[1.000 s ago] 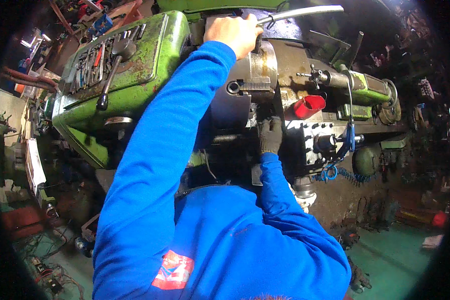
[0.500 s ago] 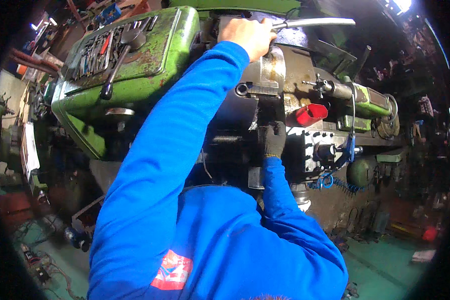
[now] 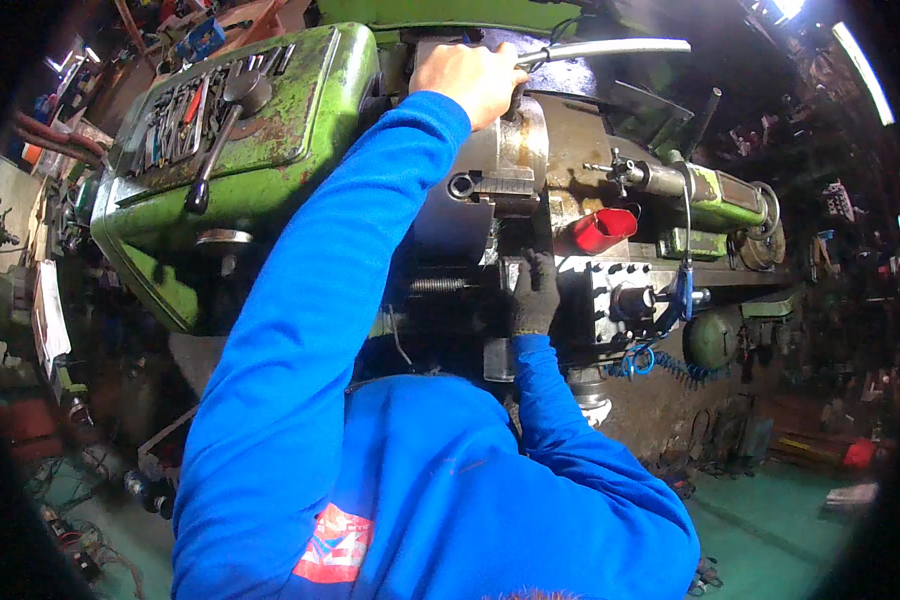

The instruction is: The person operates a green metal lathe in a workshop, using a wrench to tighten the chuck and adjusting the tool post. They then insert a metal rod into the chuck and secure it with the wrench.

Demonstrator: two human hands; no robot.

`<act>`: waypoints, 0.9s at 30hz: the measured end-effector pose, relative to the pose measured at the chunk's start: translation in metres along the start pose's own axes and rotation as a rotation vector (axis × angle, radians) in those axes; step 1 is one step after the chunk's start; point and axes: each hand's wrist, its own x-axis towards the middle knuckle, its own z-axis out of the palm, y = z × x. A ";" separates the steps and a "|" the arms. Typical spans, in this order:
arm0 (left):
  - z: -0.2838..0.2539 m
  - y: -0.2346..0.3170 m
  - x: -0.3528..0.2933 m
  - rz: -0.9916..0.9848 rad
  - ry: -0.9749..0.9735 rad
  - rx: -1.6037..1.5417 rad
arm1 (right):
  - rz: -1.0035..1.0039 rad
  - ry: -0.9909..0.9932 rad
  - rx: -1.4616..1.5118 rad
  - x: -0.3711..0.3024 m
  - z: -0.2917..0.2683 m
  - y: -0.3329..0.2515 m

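Observation:
My bare left hand [image 3: 470,80] is closed around the handle of a chuck key at the top of a lathe chuck [image 3: 523,135]. Its dark shank [image 3: 515,102] runs down from my fist to the chuck. A long pale tube [image 3: 615,48] sticks out to the right beside the fist. Lower down, my right hand [image 3: 536,298] wears a dark grey glove. Its fingers point up and look curled beside a small metal block [image 3: 511,272] under the chuck; what they hold is hidden. A chuck jaw [image 3: 505,186] faces me.
The green headstock [image 3: 300,165] carries loose tools and a lever [image 3: 202,185] on the left. Right of the chuck stand a red cup [image 3: 603,231], the tool post [image 3: 625,300] and the tailstock [image 3: 725,205]. A coiled blue hose [image 3: 660,365] hangs below the tool post.
The whole view has shifted slightly. My left hand keeps its grip on the chuck key. My right hand has moved a little lower, and the metal block beside it shows more clearly.

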 end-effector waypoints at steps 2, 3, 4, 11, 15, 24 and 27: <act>-0.002 0.004 0.002 0.010 -0.012 -0.018 | 0.013 -0.074 -0.100 -0.004 0.007 0.028; 0.000 0.005 0.002 0.016 -0.009 -0.025 | 0.148 -0.113 0.043 -0.001 0.012 0.052; 0.001 0.004 0.003 0.011 -0.006 -0.022 | 0.140 -0.083 0.051 -0.001 0.011 0.046; 0.000 0.000 0.000 0.012 0.008 -0.018 | -0.245 -0.074 -0.180 0.001 -0.014 -0.029; 0.002 0.007 0.006 0.033 -0.005 -0.060 | 0.033 -0.052 -0.270 -0.003 0.006 0.044; 0.003 0.003 0.005 0.018 0.019 -0.019 | 0.151 -0.076 -0.087 -0.002 0.007 0.048; 0.002 0.000 0.005 0.012 0.013 0.013 | -0.089 -0.027 -0.064 -0.003 -0.012 -0.019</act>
